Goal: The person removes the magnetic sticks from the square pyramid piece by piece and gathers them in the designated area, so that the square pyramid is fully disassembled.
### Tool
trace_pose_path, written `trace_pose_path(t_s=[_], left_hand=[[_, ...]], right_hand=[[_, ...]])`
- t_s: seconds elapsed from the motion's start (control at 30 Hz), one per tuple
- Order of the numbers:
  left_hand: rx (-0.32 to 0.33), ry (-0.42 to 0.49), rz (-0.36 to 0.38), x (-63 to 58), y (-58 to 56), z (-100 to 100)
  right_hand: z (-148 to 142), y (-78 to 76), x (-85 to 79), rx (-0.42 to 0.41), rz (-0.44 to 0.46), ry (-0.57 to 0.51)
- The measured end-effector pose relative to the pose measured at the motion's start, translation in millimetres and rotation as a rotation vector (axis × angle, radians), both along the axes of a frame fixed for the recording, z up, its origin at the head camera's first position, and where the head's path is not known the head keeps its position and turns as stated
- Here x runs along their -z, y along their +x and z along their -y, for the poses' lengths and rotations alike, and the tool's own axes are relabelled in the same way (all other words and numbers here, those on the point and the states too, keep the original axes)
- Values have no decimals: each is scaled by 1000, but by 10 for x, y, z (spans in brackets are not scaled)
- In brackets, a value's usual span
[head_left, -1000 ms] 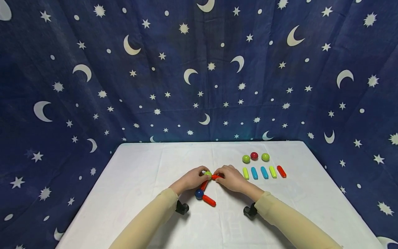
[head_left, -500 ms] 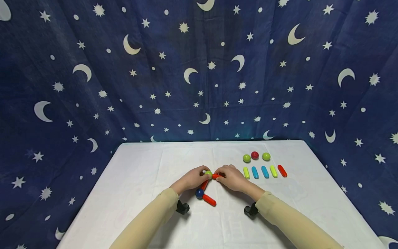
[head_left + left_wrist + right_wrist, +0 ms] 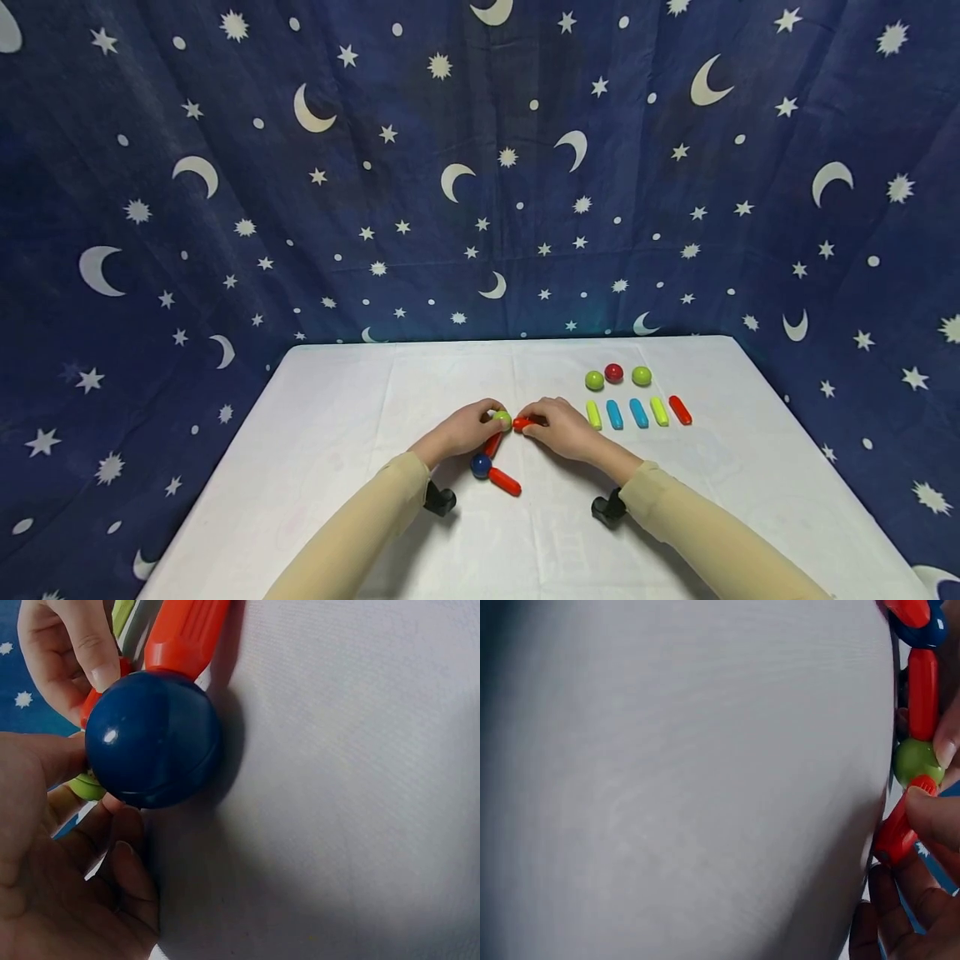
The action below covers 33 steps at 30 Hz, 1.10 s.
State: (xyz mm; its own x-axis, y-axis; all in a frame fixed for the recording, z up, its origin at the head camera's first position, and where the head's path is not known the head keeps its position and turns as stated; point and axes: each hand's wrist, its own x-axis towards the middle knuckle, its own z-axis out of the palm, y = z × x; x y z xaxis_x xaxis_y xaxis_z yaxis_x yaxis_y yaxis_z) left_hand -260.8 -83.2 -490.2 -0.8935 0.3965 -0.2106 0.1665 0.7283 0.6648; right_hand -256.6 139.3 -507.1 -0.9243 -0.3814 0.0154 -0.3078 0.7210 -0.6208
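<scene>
My left hand (image 3: 467,428) grips a light green ball (image 3: 502,420) near the middle of the table. From that ball a red rod (image 3: 492,445) runs down to a dark blue ball (image 3: 481,466), which joins a second red rod (image 3: 505,482) pointing to the front right. Between thumb and fingers, my right hand (image 3: 558,428) pinches another red rod (image 3: 900,829). Its near end sits beside the green ball; in the head view a thin gap appears between them. The left wrist view has the blue ball (image 3: 154,739) large in front, hiding much of the green one.
Farther right on the white table (image 3: 322,467) lie two green balls (image 3: 641,376) and a red ball (image 3: 613,373). Below them is a row of yellow-green, blue (image 3: 615,414) and red rods (image 3: 680,410). A starry blue cloth (image 3: 480,208) hangs behind.
The red rod in my right hand has shifted slightly to the right, from touching the green ball to just apart from it. My left hand and the joined pieces stay nearly in place.
</scene>
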Motion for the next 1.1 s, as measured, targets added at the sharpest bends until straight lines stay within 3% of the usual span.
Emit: trace_pose_path(t_s=[0.13, 0.27, 0.43, 0.63, 0.8, 0.97, 1.1], left_hand=[[1, 4, 7, -8, 2, 5], [3, 14, 8, -7, 8, 10], [9, 33, 7, -15, 18, 18], [16, 32, 3, -17, 20, 22], [16, 32, 5, -15, 23, 32], [17, 39, 6, -16, 22, 33], [19, 37, 5, -13, 22, 25]], right_hand=[[-98, 1, -44, 12, 36, -84], [-346, 2, -195, 72, 52, -166], [-867, -37, -427, 161, -18, -198], [-1566, -51, -576, 335, -9, -198], [-2037, -10, -543, 447, -11, -215], [-2339, 25, -438, 480, -11, -175], [-2473, 27, -352, 507, 59, -122]])
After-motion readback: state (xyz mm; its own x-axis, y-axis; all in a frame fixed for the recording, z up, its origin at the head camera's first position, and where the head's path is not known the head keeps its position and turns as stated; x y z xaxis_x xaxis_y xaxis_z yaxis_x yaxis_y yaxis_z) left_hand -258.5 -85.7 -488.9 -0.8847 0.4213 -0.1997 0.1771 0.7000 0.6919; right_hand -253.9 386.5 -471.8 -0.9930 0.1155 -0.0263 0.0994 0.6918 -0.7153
